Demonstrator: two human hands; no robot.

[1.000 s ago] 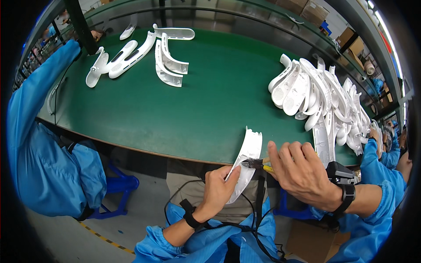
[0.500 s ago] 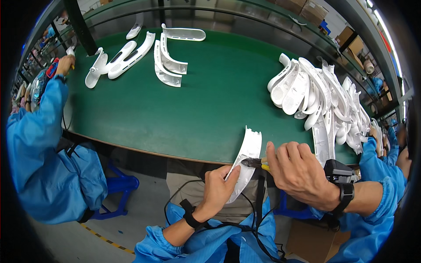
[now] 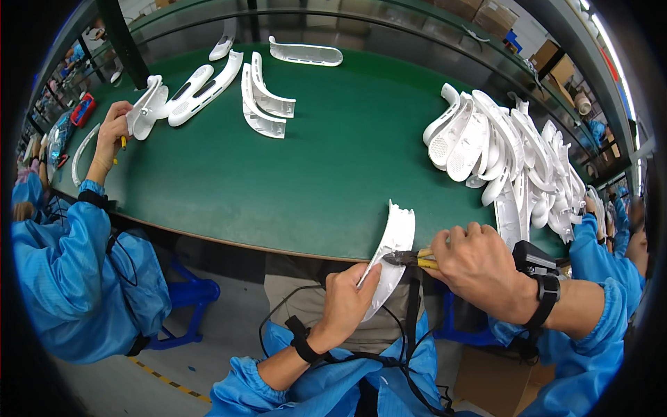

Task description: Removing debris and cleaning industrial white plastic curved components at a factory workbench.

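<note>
Your left hand (image 3: 345, 295) pinches the left edge of a long, curved, white plastic shell (image 3: 399, 235) at its 1 o'clock, long axis running 7 to 1. From the shell's 3 o'clock, dark-metal, yellow-handled pliers (image 3: 411, 258) reach its inner face, their handles gripped in your farther right hand (image 3: 476, 267); whether the jaws are closed, I cannot tell.
</note>
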